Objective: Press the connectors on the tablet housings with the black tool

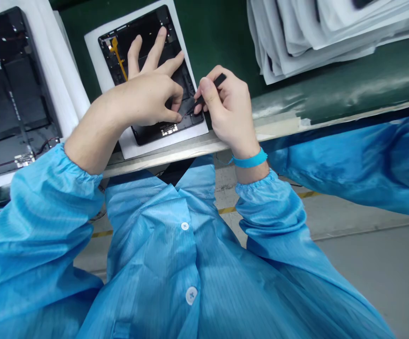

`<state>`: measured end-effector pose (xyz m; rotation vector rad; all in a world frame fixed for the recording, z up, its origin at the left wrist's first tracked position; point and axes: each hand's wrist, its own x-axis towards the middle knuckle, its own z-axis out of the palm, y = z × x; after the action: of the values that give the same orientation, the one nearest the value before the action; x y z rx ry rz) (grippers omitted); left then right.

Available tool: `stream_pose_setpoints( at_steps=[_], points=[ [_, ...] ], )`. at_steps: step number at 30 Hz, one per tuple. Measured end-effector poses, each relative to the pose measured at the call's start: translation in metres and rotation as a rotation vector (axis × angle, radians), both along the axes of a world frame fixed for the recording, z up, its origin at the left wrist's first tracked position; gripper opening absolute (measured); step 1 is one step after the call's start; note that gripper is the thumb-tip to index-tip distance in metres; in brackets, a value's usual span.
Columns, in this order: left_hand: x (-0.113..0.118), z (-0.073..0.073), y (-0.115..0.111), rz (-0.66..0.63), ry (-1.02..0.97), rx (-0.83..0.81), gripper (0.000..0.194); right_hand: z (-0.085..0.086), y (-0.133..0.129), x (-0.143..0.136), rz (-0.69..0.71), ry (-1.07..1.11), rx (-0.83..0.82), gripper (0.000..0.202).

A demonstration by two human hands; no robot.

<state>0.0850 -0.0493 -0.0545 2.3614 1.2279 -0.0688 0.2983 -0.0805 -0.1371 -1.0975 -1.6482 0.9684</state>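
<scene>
An opened black tablet-like device (148, 134) lies on a white foam sheet (93, 47), with an orange ribbon cable (119, 59) at its upper left. Over the device is my left hand (148, 94); three fingers spread upward, while thumb and index finger come together near the lower right, and whatever is between them is too small to make out. At the device's right edge my right hand (227, 106) grips a thin black tool (219, 81). The tool's tip points down and left, close to my left fingertips.
A larger opened device (6, 94) rests on stacked white sheets (54, 70) at the left. More layered white sheets (278, 52) are at the upper right of the green table (218, 37). Another person's blue sleeve (348, 165) shows at the right, below the table edge.
</scene>
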Motion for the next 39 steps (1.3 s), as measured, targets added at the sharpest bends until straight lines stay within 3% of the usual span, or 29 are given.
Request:
stream_pose_setpoints(
  at_steps=[17, 26, 29, 34, 39],
  points=[
    [0.007, 0.004, 0.001, 0.005, 0.075, 0.007, 0.025, 0.002, 0.0, 0.0, 0.013, 0.078, -0.012, 0.056],
    [0.017, 0.005, -0.005, 0.132, 0.104, 0.012, 0.014, 0.0, -0.001, -0.001, -0.013, 0.01, 0.029, 0.06],
    [0.01, -0.002, -0.018, 0.147, 0.012, 0.066, 0.015, 0.0, -0.003, 0.0, -0.008, -0.001, 0.036, 0.059],
    [-0.013, -0.023, -0.063, 0.192, -0.128, 0.269, 0.038, 0.009, -0.007, 0.001, 0.032, 0.005, -0.005, 0.06],
    [-0.024, -0.036, -0.093, 0.111, -0.144, 0.276, 0.038, 0.013, -0.009, 0.001, 0.059, -0.004, 0.004, 0.06]
  ],
)
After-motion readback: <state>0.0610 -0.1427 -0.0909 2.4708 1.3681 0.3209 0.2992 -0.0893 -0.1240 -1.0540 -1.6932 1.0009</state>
